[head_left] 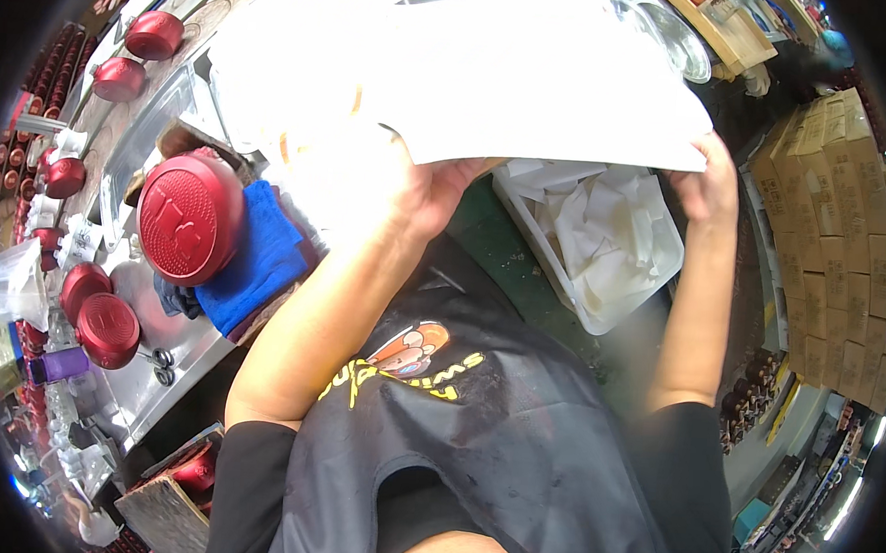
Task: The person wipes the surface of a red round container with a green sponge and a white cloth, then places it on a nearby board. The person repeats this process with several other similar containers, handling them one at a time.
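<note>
A large white sheet [563, 93], washed out by glare, stretches in front of me between my two hands. My left hand [433, 191] grips its near left edge, with part of the fingers under it. At the near right corner my right hand [707, 180] pinches the sheet, thumb on top. Below the sheet stands a white plastic bin [593, 316] with crumpled white sheets [606, 230] in it. To the left of my left forearm, a red pot [191, 218] lies bottom up beside a blue cloth [258, 262].
Several red pots [107, 331] stand along the metal bench on the left, with scissors [162, 364] near its edge. Stacked cardboard boxes [831, 237] form a wall at the right. A wooden crate [721, 31] sits at the far right.
</note>
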The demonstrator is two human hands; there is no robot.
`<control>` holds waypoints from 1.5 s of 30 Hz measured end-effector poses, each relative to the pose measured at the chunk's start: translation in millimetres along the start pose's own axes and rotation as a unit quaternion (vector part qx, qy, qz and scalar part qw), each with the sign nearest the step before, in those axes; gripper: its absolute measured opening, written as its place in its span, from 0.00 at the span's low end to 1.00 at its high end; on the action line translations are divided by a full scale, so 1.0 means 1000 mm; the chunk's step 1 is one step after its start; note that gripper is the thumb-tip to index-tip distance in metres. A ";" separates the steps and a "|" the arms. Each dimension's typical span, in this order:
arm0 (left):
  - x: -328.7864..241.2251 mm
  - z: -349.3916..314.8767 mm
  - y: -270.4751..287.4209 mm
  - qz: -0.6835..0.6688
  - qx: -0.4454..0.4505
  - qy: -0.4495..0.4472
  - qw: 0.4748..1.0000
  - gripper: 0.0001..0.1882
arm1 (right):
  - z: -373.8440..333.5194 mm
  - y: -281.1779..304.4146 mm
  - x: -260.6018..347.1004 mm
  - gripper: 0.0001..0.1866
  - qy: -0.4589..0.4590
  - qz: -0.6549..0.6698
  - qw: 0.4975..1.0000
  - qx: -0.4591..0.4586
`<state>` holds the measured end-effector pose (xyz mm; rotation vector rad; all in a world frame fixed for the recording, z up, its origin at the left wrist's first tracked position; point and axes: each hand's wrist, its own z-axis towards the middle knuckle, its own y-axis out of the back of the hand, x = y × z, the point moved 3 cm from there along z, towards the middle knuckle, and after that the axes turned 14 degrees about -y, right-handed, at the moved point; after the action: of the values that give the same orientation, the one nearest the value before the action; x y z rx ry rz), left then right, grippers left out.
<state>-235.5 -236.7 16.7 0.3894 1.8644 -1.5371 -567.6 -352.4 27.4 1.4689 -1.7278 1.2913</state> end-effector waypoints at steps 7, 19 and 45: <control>-0.021 -0.018 0.033 0.321 0.031 0.071 0.944 0.28 | -0.028 0.024 -0.071 0.25 0.036 0.150 0.988 -0.023; -0.052 -0.007 0.031 0.254 -0.024 0.077 0.964 0.19 | -0.015 0.006 -0.083 0.27 0.014 0.079 0.997 0.005; -0.055 0.100 0.009 0.303 -0.098 0.183 0.930 0.22 | 0.016 0.026 -0.095 0.23 -0.024 0.021 0.999 0.041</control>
<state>-158.9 -318.9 39.3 1.0997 1.8939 -0.8908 -563.8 -326.2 -68.7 1.5278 -1.7643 1.3742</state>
